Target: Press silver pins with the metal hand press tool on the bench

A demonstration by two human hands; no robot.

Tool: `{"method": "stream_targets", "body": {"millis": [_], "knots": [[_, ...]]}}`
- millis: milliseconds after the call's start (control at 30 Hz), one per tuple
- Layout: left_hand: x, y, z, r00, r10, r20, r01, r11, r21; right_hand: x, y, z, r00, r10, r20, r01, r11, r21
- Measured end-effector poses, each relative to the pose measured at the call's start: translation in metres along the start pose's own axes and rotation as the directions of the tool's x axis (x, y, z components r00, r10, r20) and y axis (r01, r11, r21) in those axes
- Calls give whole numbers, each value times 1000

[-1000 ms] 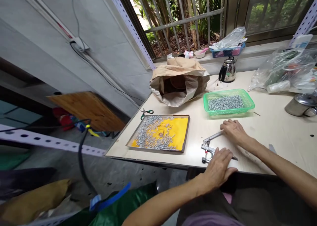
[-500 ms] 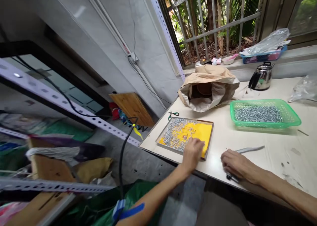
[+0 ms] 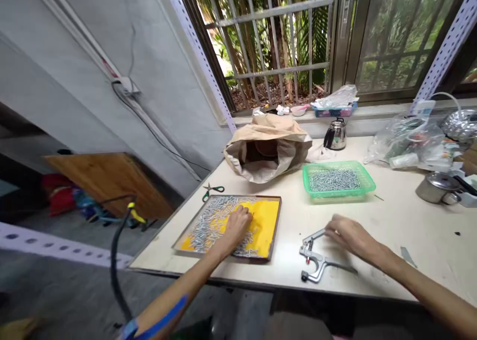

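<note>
A shallow tray (image 3: 276, 230) with a yellow bottom lies near the table's left front, many small metal pins (image 3: 208, 225) spread over its left part. Over the middle of the tray is my left hand (image 3: 238, 225), its fingers curled together at the pins; what they hold, if anything, is too small to make out. To the right, my right hand (image 3: 346, 233) has its fingertips by the upper end of a metal clamp-like hand tool (image 3: 316, 260) lying on the table. Whether those fingers grip it is unclear. Behind stands a green basket (image 3: 339, 195) of similar pins.
A crumpled brown paper bag (image 3: 266, 148) gapes behind the tray. Green-handled snips (image 3: 213, 190) lie at the tray's back left corner. A kettle (image 3: 336, 135), plastic bags (image 3: 410, 141) and a metal pot (image 3: 436, 187) stand at the back and right.
The view has swung right. My left hand has moved from the tray's front right to its middle among the pins. My right hand has moved off the tool's body, which now shows more fully.
</note>
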State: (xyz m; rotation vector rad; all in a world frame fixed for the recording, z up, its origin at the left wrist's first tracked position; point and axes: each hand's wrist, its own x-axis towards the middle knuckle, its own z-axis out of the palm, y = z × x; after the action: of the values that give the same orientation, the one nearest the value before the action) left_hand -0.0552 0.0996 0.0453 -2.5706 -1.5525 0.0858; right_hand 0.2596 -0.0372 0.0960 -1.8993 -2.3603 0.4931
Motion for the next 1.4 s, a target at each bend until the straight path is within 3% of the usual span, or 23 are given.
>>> {"method": "stream_targets", "body": {"millis": [67, 133, 200, 267, 367, 467, 600, 800, 933, 1100, 1267, 1400], "knots": [[-4, 7, -12, 999, -23, -43, 18, 995, -101, -23, -7, 23, 994, -84, 74, 77, 993, 90], [-13, 25, -25, 995, -87, -48, 67, 944, -324, -39, -12, 41, 994, -88, 71, 80, 992, 100], [-25, 51, -34, 990, -125, 70, 142, 785, -603, -46, -13, 52, 998, -62, 28, 60, 996, 66], [-39, 81, -38, 963, -80, 259, 258, 567, -783, -46, -13, 57, 998, -59, -1, 59, 998, 32], [-55, 117, -34, 888, -3, 460, 430, 363, -827, -44, -11, 62, 996, -86, -29, 86, 996, -2], [-61, 136, -27, 816, 27, 578, 547, 289, -785, -43, -11, 66, 995, -90, -43, 87, 995, -55], [-60, 144, -23, 787, 92, 611, 568, 280, -774, -45, -11, 72, 995, -75, -61, 71, 996, -60], [-56, 149, -27, 762, 60, 645, 566, 422, -708, -46, 1, 94, 978, -141, -155, 143, 990, -1], [-54, 149, -30, 718, 86, 691, 600, 429, -676, -46, 4, 103, 969, -162, -187, 165, 986, -1], [-55, 148, -30, 640, 66, 766, 693, 380, -612, -46, -5, 90, 984, -125, -128, 122, 992, -29], [-55, 148, -25, 604, 47, 795, 724, 385, -573, -47, -10, 81, 992, -104, -75, 100, 994, -53], [-54, 147, -24, 590, 89, 802, 714, 407, -570, -43, 0, 74, 982, -172, -75, 172, 985, -3]]}}
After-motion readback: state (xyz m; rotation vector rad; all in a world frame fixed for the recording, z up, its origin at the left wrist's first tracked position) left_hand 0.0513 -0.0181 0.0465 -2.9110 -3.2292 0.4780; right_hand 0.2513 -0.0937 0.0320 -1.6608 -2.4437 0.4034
